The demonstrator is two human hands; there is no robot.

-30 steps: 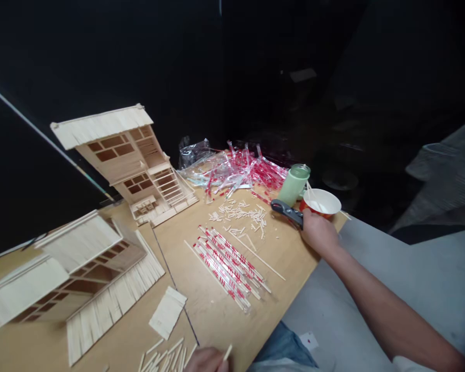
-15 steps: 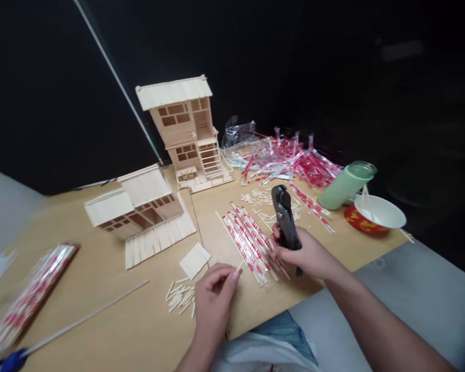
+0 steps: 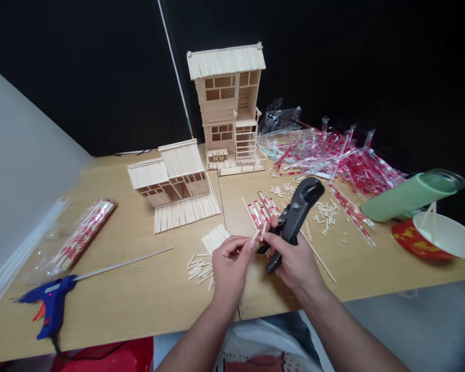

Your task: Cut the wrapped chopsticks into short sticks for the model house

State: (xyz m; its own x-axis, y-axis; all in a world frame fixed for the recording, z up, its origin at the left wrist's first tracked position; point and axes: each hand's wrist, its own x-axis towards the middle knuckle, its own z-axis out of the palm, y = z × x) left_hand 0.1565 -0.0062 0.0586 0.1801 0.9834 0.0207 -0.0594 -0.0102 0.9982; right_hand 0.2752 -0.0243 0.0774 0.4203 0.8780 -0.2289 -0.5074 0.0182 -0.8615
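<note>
Head view: nearest us, our left hand (image 3: 230, 266) pinches a first stick (image 3: 256, 235), short, pale and straight, between thumb and fingers. Our right hand (image 3: 299, 264) grips the cutter (image 3: 293, 222) and pinches a second stick (image 3: 263, 230), equally pale, near the first. The cutter is black, with a curved head and round pivot; it tilts above the table (image 3: 139, 294). Beside our left hand we see loose short sticks (image 3: 200, 269). Beyond them lies a slatted panel (image 3: 216, 238); farther back stand a low model house (image 3: 182, 160) and a taller two-storey model (image 3: 220, 111).
</note>
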